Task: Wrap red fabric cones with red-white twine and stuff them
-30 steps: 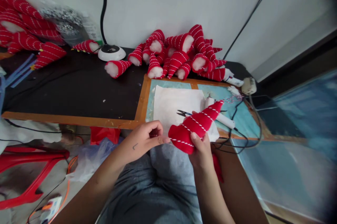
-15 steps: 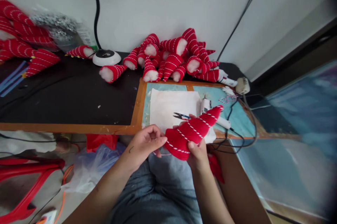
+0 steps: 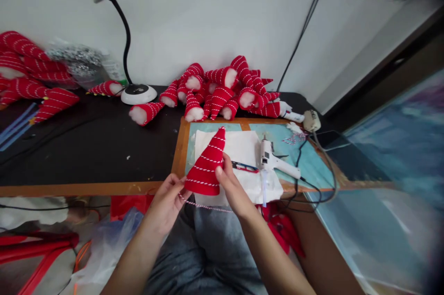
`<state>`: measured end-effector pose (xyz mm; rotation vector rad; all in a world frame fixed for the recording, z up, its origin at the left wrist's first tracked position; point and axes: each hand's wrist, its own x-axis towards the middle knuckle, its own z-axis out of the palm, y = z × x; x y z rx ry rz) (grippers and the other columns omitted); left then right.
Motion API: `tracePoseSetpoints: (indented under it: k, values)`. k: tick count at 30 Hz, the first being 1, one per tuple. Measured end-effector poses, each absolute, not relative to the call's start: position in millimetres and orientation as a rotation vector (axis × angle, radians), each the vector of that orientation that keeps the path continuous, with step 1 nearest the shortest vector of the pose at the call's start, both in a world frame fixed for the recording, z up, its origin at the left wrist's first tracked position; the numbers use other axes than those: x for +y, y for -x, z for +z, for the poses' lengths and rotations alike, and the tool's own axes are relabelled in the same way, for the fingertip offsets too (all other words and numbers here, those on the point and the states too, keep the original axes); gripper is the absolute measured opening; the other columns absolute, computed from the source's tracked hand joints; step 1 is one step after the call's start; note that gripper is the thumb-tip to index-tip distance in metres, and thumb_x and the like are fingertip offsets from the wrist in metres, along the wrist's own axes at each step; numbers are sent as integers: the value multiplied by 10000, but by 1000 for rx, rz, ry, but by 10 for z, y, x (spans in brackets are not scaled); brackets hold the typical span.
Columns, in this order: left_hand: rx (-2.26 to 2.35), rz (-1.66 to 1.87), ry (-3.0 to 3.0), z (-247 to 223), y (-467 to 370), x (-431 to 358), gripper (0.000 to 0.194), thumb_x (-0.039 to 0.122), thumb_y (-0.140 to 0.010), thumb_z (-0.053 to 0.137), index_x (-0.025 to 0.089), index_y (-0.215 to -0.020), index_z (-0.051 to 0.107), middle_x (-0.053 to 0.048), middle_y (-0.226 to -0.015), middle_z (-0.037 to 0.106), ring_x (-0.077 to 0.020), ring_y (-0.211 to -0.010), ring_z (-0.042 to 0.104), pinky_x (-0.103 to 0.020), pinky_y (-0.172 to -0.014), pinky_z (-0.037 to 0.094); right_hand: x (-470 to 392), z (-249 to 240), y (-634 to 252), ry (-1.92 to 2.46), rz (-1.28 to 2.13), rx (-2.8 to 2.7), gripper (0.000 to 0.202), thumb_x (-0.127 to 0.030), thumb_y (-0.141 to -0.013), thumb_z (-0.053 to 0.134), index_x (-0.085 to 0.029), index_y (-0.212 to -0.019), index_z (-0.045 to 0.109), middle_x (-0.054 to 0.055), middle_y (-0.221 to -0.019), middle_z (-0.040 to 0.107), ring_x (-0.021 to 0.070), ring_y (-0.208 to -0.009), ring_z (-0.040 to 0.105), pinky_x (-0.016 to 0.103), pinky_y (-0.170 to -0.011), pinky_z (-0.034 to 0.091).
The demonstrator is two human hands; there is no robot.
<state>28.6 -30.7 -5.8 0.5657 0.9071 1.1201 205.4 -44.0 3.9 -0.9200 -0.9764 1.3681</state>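
Note:
A red fabric cone [image 3: 207, 165], wound with red-and-white twisted cord, stands nearly upright between my hands, its tip pointing up. My right hand [image 3: 233, 183] grips its right side, thumb in front and fingers behind. At the lower left corner of the cone, my left hand [image 3: 169, 200] pinches the cord [image 3: 204, 206] against the edge, and a loose length trails right below the base. Just right of the cone, small thread snips [image 3: 245, 166] lie on a white cloth [image 3: 243, 140]. A white glue gun [image 3: 277, 161] rests beyond them, with a clear glue stick [image 3: 264, 188] nearby.
Red cones stuffed with white filling [image 3: 220, 96] are heaped along the wall. More red cones [image 3: 57, 103] lie at the left, near a lamp base [image 3: 138, 94] and blue strips [image 3: 17, 124]. Cables run around a power plug [image 3: 311, 120] at right.
The cone has swung from leaning right to nearly upright and moved left. My right hand has shifted up its side, baring the snips and glue gun. The view has tilted up slightly.

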Motion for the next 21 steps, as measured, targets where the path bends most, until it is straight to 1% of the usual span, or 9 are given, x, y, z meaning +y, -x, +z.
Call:
tracePoseSetpoints:
  k: [2,4,6,7,10,12,14,17,21]
  values:
    - [909,1194,-500,-83,-285,-312,528,251,-593,984,169,-698,473,17,-799,669,-100,-783,664,-168,-744,592,-364,56,-1997,898,1397,-941,685,-690,-928,641,-249,-1412,439,86,-1430,599,247,-1325,590,380,-1119,493]
    - [905,1260,-429,-70,-287,-319,480,187,-599,959,166,-704,491,20,-809,675,-96,-791,670,-160,-748,595,-295,54,-1949,871,1409,-953,748,-654,-878,729,-253,-1423,410,84,-1394,622,248,-1280,620,391,-1101,514]
    - [903,1300,-380,-28,-289,-322,447,139,-601,938,164,-701,503,23,-807,671,-96,-794,675,-153,-737,595,-239,44,-1910,859,1396,-986,840,-559,-798,850,-260,-1430,385,72,-1332,658,243,-1202,660,396,-1070,541]
    - [904,1302,-381,-4,-289,-323,442,132,-606,934,164,-697,503,24,-803,665,-98,-796,676,-154,-735,596,-216,39,-1894,863,1388,-986,831,-524,-782,871,-260,-1413,400,66,-1299,673,240,-1167,674,395,-1052,553]
    - [902,1287,-425,49,-286,-317,463,158,-616,949,166,-692,492,26,-789,645,-111,-826,679,-174,-765,606,-173,28,-1863,882,1388,-912,687,-510,-807,846,-259,-1334,482,51,-1223,699,233,-1103,689,381,-1012,568]
    - [899,1277,-460,54,-279,-306,477,187,-622,956,169,-697,486,22,-784,636,-116,-828,675,-175,-762,602,-160,28,-1856,859,1415,-868,667,-513,-814,840,-266,-1334,504,44,-1224,703,232,-1111,682,368,-1010,562]
    - [897,1277,-482,40,-271,-287,470,188,-622,950,171,-704,488,25,-764,618,-108,-774,656,-165,-718,589,-151,30,-1856,777,1447,-835,643,-554,-838,808,-265,-1342,533,46,-1276,692,241,-1157,667,373,-1044,541]
    - [896,1285,-492,13,-260,-253,437,160,-626,924,171,-707,495,30,-739,592,-100,-697,624,-165,-654,564,-129,32,-1855,670,1482,-804,545,-614,-915,699,-255,-1314,604,49,-1356,667,257,-1236,639,391,-1097,508]
    - [902,1271,-497,-22,-266,-222,422,163,-641,907,172,-709,491,26,-734,588,-104,-665,602,-176,-612,534,-92,13,-1831,694,1484,-765,532,-606,-905,719,-255,-1293,626,41,-1299,701,254,-1209,656,375,-1054,533]
